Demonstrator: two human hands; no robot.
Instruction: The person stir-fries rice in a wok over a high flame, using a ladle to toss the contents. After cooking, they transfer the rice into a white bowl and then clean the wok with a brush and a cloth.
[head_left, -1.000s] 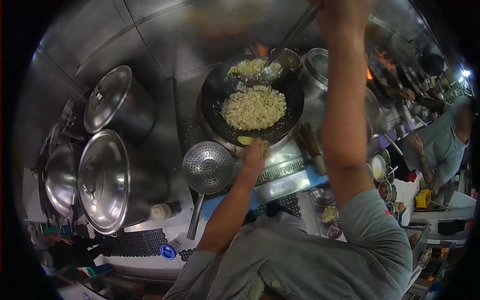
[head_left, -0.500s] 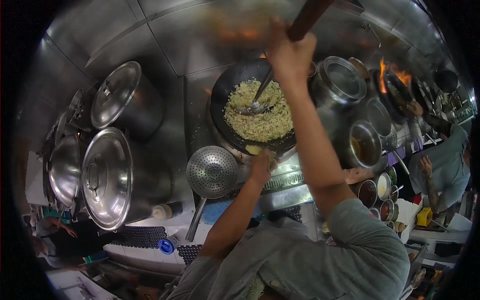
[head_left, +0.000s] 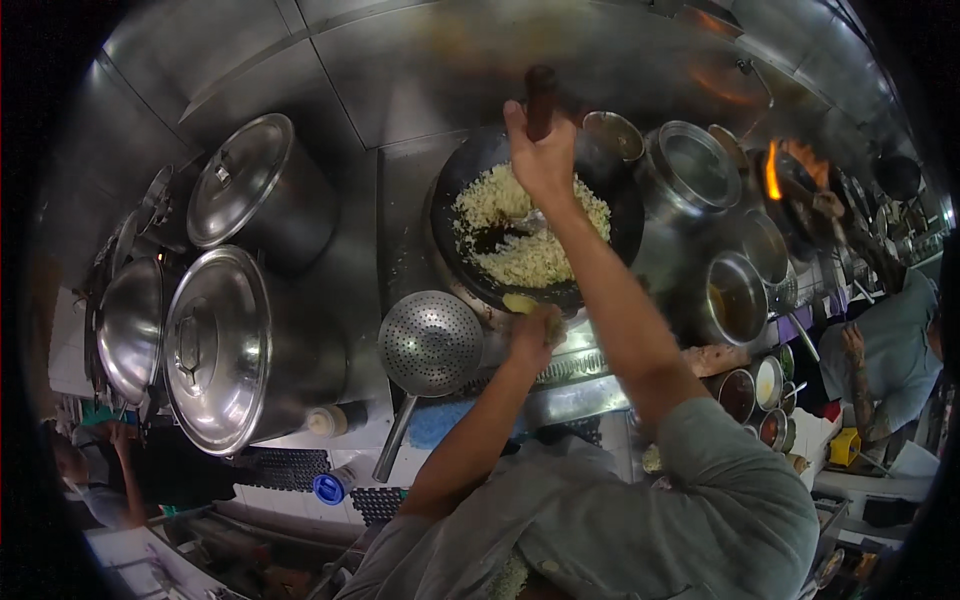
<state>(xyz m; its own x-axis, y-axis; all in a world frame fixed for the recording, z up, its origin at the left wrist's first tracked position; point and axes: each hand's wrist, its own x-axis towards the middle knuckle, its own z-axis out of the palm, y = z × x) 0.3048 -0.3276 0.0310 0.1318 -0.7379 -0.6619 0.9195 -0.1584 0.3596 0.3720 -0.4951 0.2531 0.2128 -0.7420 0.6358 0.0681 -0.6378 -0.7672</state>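
A round black wok [head_left: 622, 215] of pale, grainy rice [head_left: 532, 261] is being gripped by the left hand [head_left: 536, 334], a brown-handled metal ladle [head_left: 541, 103] by the right hand [head_left: 543, 162].

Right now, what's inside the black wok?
Inside the wok: pale, rice-like grains, with a metal ladle head among them. The right hand covers part of its far side; the bottom beneath the grains is hidden.
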